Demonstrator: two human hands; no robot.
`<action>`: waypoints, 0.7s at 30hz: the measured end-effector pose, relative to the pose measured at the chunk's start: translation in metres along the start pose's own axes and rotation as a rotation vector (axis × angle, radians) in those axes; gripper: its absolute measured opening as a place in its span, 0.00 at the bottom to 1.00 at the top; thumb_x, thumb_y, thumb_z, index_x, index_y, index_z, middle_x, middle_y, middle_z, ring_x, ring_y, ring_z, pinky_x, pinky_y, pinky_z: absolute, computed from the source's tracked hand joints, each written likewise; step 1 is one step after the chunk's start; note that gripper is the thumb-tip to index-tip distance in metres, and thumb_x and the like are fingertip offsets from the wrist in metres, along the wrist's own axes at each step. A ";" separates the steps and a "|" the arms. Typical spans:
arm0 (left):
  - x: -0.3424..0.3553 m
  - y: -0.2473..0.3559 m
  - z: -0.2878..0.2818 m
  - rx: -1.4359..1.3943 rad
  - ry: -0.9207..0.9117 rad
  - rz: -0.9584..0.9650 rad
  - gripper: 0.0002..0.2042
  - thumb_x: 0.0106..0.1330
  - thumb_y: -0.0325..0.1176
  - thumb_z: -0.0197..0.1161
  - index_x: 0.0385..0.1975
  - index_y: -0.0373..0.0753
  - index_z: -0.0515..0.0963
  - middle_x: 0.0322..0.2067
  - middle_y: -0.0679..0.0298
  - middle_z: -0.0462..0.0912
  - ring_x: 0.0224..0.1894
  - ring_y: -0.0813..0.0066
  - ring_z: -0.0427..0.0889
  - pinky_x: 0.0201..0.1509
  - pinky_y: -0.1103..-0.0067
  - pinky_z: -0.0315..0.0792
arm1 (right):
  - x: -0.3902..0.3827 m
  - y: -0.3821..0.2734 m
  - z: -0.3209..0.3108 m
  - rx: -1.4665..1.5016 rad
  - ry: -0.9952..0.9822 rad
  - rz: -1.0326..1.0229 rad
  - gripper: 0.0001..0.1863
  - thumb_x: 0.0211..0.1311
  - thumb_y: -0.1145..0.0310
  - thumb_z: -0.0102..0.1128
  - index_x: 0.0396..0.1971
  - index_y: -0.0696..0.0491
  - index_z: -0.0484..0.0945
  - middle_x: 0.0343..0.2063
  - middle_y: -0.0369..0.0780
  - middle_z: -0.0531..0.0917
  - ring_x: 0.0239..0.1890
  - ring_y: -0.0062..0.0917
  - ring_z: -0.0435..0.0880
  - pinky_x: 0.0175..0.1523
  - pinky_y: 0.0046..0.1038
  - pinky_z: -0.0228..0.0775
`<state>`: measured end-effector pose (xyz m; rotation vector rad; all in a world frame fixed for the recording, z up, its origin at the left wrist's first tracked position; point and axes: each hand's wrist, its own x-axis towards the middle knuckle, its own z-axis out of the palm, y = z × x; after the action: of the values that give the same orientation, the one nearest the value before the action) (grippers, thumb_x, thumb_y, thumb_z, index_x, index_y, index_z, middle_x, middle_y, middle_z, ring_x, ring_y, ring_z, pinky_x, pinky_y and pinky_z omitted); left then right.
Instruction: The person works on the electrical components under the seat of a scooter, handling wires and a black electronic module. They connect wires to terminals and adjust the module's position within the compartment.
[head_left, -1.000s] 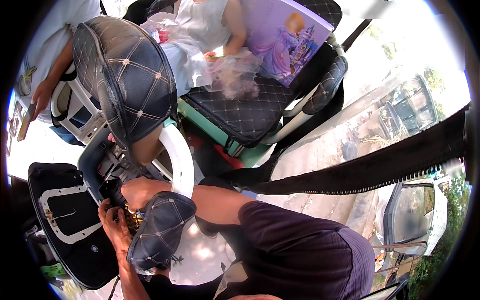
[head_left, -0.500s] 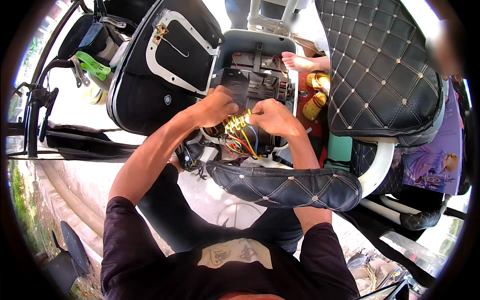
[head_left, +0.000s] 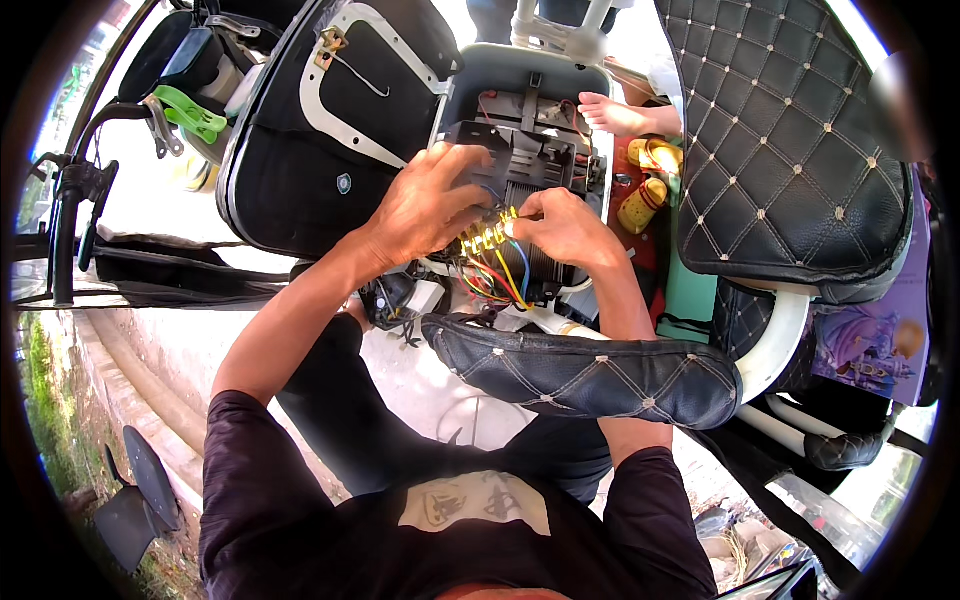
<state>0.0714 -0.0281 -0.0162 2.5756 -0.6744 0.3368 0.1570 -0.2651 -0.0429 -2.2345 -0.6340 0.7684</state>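
A row of brass-yellow wire terminals (head_left: 484, 238) sits in the open compartment under the raised seat. Yellow, red, blue and green wires (head_left: 520, 278) run down from it. My left hand (head_left: 425, 205) is just to its left, fingers bent but apart, with no held thing visible. At the row's right end, my right hand (head_left: 568, 230) pinches with thumb and forefinger; whatever is between the tips is too small to make out. Behind my hands lies a finned black controller box (head_left: 530, 195), partly covered by my fingers.
The black seat (head_left: 300, 150) is tipped up on the left. A padded armrest bar (head_left: 590, 370) crosses in front of my right forearm. Another person's bare foot (head_left: 612, 115) rests beside the compartment, near yellow shoes (head_left: 642, 205). A quilted seat (head_left: 790, 140) stands on the right.
My left hand's fingers have spread from a closed grip near the terminals. My right hand stays pinched at the row's right end. The whole view has shifted slightly.
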 end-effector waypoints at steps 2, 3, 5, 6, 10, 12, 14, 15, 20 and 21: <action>0.000 -0.004 0.004 0.083 0.046 0.172 0.13 0.52 0.31 0.78 0.39 0.42 0.88 0.60 0.60 0.78 0.61 0.58 0.79 0.60 0.64 0.75 | 0.000 -0.004 -0.002 -0.010 -0.019 0.021 0.20 0.54 0.59 0.68 0.33 0.65 0.86 0.27 0.57 0.85 0.33 0.47 0.88 0.44 0.42 0.78; 0.000 -0.007 0.008 0.131 0.041 0.228 0.14 0.50 0.33 0.78 0.38 0.45 0.88 0.62 0.62 0.78 0.61 0.60 0.80 0.59 0.64 0.75 | -0.001 -0.007 -0.003 -0.015 -0.029 0.031 0.20 0.54 0.59 0.68 0.33 0.65 0.86 0.26 0.57 0.85 0.32 0.48 0.88 0.44 0.43 0.78; -0.001 -0.014 0.016 0.150 0.070 0.290 0.14 0.50 0.34 0.78 0.37 0.45 0.88 0.61 0.63 0.79 0.60 0.61 0.81 0.58 0.65 0.75 | -0.002 -0.009 -0.004 -0.009 -0.025 0.033 0.20 0.54 0.59 0.67 0.32 0.65 0.86 0.26 0.57 0.84 0.32 0.48 0.88 0.43 0.43 0.78; -0.001 -0.016 0.019 0.160 0.084 0.321 0.14 0.49 0.34 0.78 0.37 0.46 0.88 0.61 0.63 0.79 0.59 0.61 0.81 0.58 0.65 0.75 | -0.003 -0.010 -0.005 -0.006 -0.023 0.033 0.20 0.54 0.59 0.67 0.32 0.65 0.86 0.25 0.57 0.83 0.31 0.48 0.87 0.43 0.43 0.78; 0.003 -0.016 0.019 0.134 0.110 0.308 0.07 0.55 0.36 0.73 0.34 0.46 0.89 0.58 0.66 0.82 0.57 0.64 0.82 0.57 0.68 0.75 | 0.000 0.000 0.000 -0.009 0.004 0.006 0.20 0.53 0.59 0.67 0.30 0.65 0.85 0.24 0.57 0.82 0.29 0.48 0.86 0.41 0.43 0.77; 0.001 -0.020 0.021 0.124 0.107 0.326 0.07 0.56 0.36 0.73 0.34 0.46 0.89 0.57 0.66 0.82 0.56 0.64 0.82 0.56 0.68 0.75 | 0.002 0.001 0.001 -0.002 -0.005 0.000 0.20 0.53 0.59 0.67 0.30 0.65 0.84 0.23 0.57 0.81 0.28 0.48 0.84 0.40 0.43 0.76; -0.001 -0.022 0.025 0.109 0.109 0.326 0.08 0.56 0.36 0.73 0.34 0.46 0.88 0.57 0.65 0.81 0.56 0.64 0.82 0.56 0.68 0.75 | 0.002 0.002 0.000 0.006 -0.018 -0.005 0.20 0.53 0.59 0.67 0.29 0.66 0.83 0.23 0.57 0.80 0.27 0.47 0.83 0.39 0.44 0.75; -0.002 -0.022 0.026 0.102 0.111 0.326 0.08 0.56 0.36 0.73 0.35 0.46 0.88 0.57 0.65 0.81 0.55 0.64 0.82 0.57 0.68 0.75 | 0.002 0.002 -0.001 0.010 -0.024 -0.008 0.20 0.53 0.59 0.67 0.29 0.66 0.83 0.22 0.57 0.79 0.26 0.47 0.82 0.39 0.44 0.74; -0.006 -0.023 0.034 -0.029 0.102 0.237 0.09 0.59 0.34 0.73 0.39 0.43 0.87 0.56 0.62 0.81 0.54 0.59 0.82 0.58 0.65 0.74 | 0.002 0.006 0.003 0.025 0.006 -0.034 0.20 0.53 0.60 0.66 0.28 0.66 0.82 0.20 0.55 0.77 0.24 0.45 0.80 0.37 0.44 0.73; -0.007 -0.024 0.036 -0.063 0.111 0.209 0.09 0.60 0.33 0.73 0.40 0.43 0.86 0.55 0.61 0.81 0.54 0.58 0.82 0.58 0.64 0.74 | 0.002 0.008 0.004 0.018 0.014 -0.044 0.19 0.53 0.60 0.66 0.27 0.66 0.82 0.20 0.55 0.77 0.24 0.44 0.80 0.37 0.44 0.72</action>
<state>0.0820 -0.0244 -0.0589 2.4116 -0.9003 0.5126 0.1576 -0.2671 -0.0517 -2.2006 -0.6647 0.7334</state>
